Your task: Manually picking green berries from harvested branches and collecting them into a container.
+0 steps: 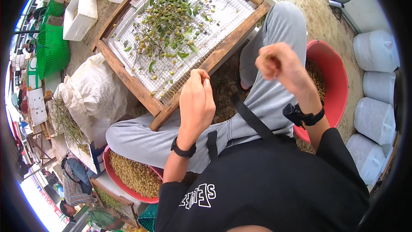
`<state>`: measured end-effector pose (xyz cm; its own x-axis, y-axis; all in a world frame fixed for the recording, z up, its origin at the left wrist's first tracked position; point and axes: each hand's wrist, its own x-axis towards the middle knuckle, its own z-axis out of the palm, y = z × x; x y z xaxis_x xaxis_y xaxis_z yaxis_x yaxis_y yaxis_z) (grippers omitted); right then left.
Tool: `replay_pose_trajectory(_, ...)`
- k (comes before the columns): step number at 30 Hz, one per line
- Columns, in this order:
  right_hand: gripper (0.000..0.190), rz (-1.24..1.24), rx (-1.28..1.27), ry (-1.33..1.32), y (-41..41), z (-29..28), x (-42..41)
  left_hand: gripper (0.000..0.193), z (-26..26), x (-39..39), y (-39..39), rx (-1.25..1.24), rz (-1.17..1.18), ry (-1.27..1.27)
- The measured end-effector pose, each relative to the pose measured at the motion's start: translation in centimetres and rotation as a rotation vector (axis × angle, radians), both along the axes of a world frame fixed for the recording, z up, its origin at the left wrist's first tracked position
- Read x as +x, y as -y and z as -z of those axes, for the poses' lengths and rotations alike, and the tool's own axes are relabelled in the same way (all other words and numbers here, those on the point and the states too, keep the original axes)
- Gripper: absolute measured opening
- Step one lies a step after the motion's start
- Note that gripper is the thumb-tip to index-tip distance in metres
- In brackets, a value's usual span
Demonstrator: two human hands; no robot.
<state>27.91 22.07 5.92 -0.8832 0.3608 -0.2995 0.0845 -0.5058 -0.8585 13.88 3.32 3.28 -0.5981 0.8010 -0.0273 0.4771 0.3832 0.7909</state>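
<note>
My left hand (197, 101) is raised at the near edge of a wood-framed wire mesh screen (238, 9), fingertips pinched around a thin stem. The stem seems to run left from the fingers over the mesh. Small green and yellowish round fruits (161, 35) lie on the screen among twigs and leaves. To the right, my right hand (276, 62) hangs above my right leg, its fingers curled and slightly blurred. Whether it holds a fruit cannot be told. Beside that leg stands a red tub (334, 80) partly filled with round fruits.
Another red tub (132, 175) of yellowish fruits sits by my left leg. A white woven sack (96, 83) stands left of the screen, with green baskets (53, 51) and a white foam box (82, 17) beyond. White plastic containers (375, 120) line the right side. Another person (75, 187) is at lower left.
</note>
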Motion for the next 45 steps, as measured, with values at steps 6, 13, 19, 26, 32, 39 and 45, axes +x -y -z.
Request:
replay_pose_trajectory(6,0.035,0.493,0.441,-0.193,-16.8,-2.7,6.6,0.012,0.8,0.3,0.4,-0.135,0.142,-0.072)
replay_pose_trajectory(13,0.04,0.211,0.451,0.543,-32.6,17.8,8.8,0.017,1.7,0.1,0.2,-0.052,0.192,-0.138)
replay_pose_trajectory(19,0.054,0.531,0.286,0.382,-35.8,25.9,16.1,0.024,2.5,-0.2,1.1,-0.029,0.171,-0.177)
replay_pose_trajectory(26,0.03,0.623,0.899,0.297,-30.8,6.8,0.5,0.017,2.3,-1.3,2.4,-0.014,0.153,-0.16)
replay_pose_trajectory(32,0.02,-0.178,1.298,-0.277,-10.1,-6.5,-12.7,0.013,-0.1,-3.1,2.3,0.151,0.04,0.09)
replay_pose_trajectory(39,0.041,-0.356,1.659,0.057,2.9,4.6,-27.8,0.024,-0.8,-5.6,3.0,0.036,0.023,0.252)
replay_pose_trajectory(45,0.021,-0.103,1.376,-0.037,3.1,4.8,-28.1,0.045,0.8,-7.9,4.9,0.295,-0.229,0.021)
